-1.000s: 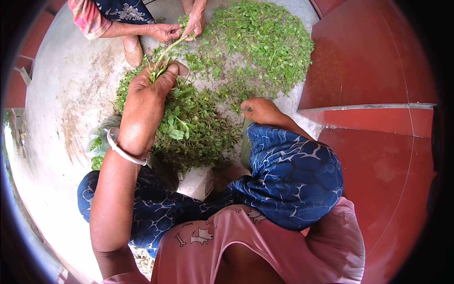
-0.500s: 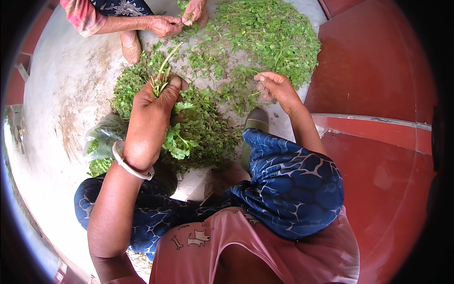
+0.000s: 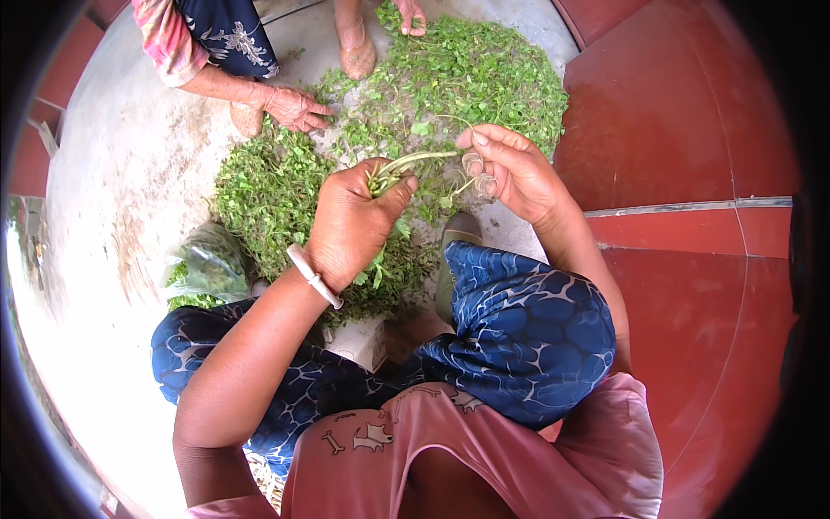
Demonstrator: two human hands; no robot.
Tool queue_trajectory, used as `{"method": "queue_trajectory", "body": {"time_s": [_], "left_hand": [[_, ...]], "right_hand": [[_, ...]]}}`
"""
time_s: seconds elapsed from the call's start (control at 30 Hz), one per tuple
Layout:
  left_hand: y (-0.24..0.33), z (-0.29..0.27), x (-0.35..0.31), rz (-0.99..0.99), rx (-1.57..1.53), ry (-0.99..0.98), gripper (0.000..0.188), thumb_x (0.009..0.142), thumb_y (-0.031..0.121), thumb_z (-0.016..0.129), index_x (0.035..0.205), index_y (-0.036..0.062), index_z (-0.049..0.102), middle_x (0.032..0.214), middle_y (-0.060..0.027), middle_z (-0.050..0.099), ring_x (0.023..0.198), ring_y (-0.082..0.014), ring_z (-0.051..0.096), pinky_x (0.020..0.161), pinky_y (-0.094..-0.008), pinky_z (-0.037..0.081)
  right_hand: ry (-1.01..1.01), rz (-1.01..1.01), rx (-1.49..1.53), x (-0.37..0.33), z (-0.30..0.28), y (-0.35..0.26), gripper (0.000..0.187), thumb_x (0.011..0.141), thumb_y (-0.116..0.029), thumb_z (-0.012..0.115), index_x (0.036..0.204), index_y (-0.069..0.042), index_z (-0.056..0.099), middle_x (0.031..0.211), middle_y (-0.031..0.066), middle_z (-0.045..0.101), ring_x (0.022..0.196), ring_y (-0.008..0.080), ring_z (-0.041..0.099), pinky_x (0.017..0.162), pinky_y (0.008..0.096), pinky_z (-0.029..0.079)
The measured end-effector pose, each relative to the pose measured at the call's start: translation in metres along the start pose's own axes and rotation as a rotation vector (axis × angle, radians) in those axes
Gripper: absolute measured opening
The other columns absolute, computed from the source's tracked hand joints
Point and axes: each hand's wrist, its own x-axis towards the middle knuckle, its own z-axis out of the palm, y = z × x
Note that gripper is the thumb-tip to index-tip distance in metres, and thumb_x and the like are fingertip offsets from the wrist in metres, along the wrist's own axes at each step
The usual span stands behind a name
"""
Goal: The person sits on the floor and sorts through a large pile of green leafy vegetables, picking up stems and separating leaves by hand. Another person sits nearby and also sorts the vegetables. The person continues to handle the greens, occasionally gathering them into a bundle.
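My left hand (image 3: 350, 221) is closed around a small bunch of leafy green stems (image 3: 419, 160), cut or broken ends showing above the thumb. The longest stem points right, its tip close to my right fingers. My right hand (image 3: 519, 169) pinches a thin green sprig (image 3: 458, 192) whose small leaf hangs below the fingertips. Part of the grip is hidden behind the fingers. Beneath both hands, a heap of loose leafy greens (image 3: 268, 186) lies on the concrete floor, partly covered by my left hand and forearm.
A wider spread of greens (image 3: 488, 73) lies farther off. A co-worker's hand (image 3: 296, 109) rests low over the heap's far edge; the other hand (image 3: 411, 17) is at the top. A clear plastic bag of greens (image 3: 212, 264) stands left. Red tiled steps (image 3: 674, 138) border the right.
My left hand has moved right with the bunch, its stems now tilted toward my right hand. The co-worker's hands have separated, one lowering to the greens.
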Motion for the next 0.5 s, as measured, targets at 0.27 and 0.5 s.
{"method": "queue_trajectory", "body": {"time_s": [0.27,0.5], "left_hand": [[-0.004,0.003,-0.003,0.017,-0.048,-0.041,0.012,0.084,0.007,0.065,0.095,0.0012,0.064,0.076,0.0040,0.060,0.067,-0.0025,0.048,0.061,-0.0198,0.042],[-0.004,0.009,-0.012,0.216,0.095,-0.058,0.025,0.080,0.007,0.069,0.102,0.0003,0.061,0.082,-0.0085,0.065,0.073,-0.0100,0.057,0.071,-0.0258,0.048]], "right_hand": [[-0.096,0.049,0.251,-0.001,0.026,0.008,0.020,0.094,-0.017,0.051,0.104,-0.001,0.057,0.072,0.0033,0.057,0.059,0.0091,0.055,0.050,0.0206,0.046],[-0.077,0.059,0.234,-0.005,0.042,0.013,0.018,0.094,-0.017,0.049,0.101,-0.003,0.057,0.075,0.0020,0.056,0.064,0.0095,0.056,0.051,0.0237,0.045]]}}
